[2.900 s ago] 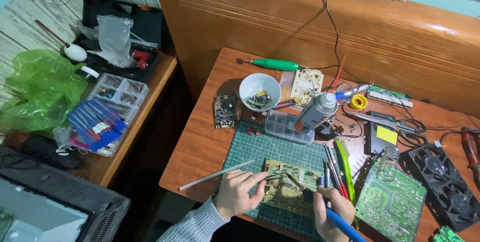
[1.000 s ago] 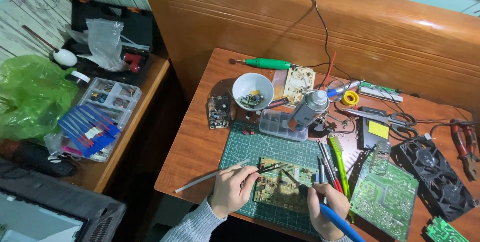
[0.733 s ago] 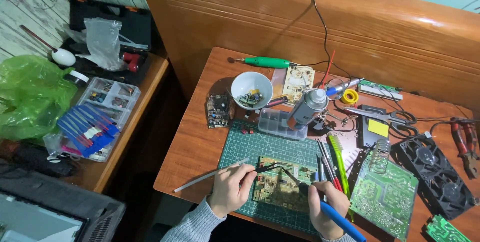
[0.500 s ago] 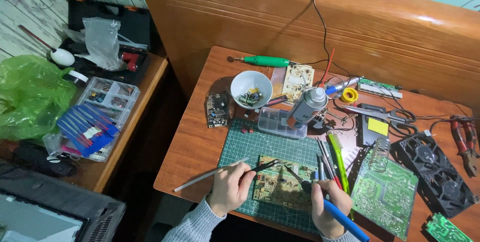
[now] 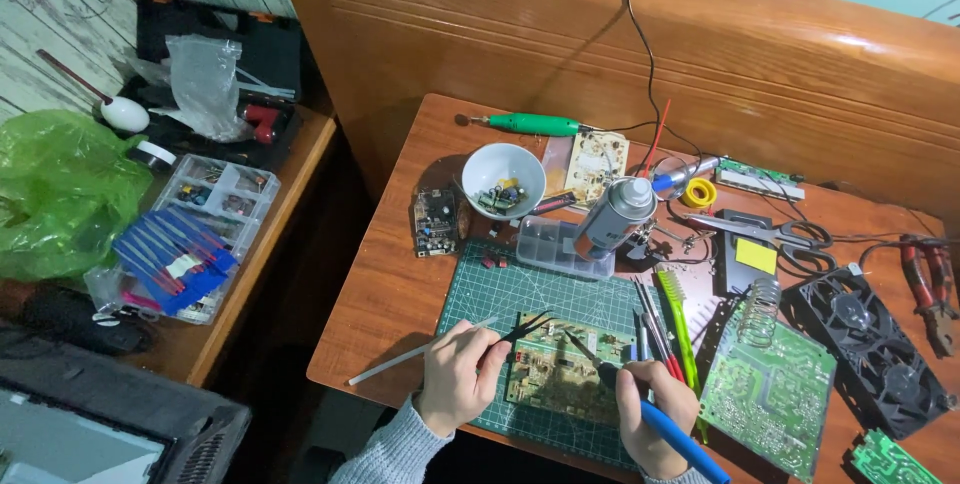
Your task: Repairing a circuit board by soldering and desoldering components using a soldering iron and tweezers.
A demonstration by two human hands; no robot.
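Wooden desk [image 5: 400,294], cluttered, green cutting mat [image 5: 500,289] at front. Left hand [image 5: 458,376] fingers pinch black tweezers [image 5: 520,329], tips probably touching circuit board [image 5: 565,380] on mat. Right hand [image 5: 655,414] fingers wrapped around blue-handled soldering iron [image 5: 672,434], tip on board.

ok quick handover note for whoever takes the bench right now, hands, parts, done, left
Left hand: holds black tweezers, tips at the board's upper left edge.
Right hand: holds the blue soldering iron, tip on the board.
Board lies on the green mat; a white stick runs under the left hand.
Done: cannot tell which joints are worked.
Left: the joint under the iron tip.
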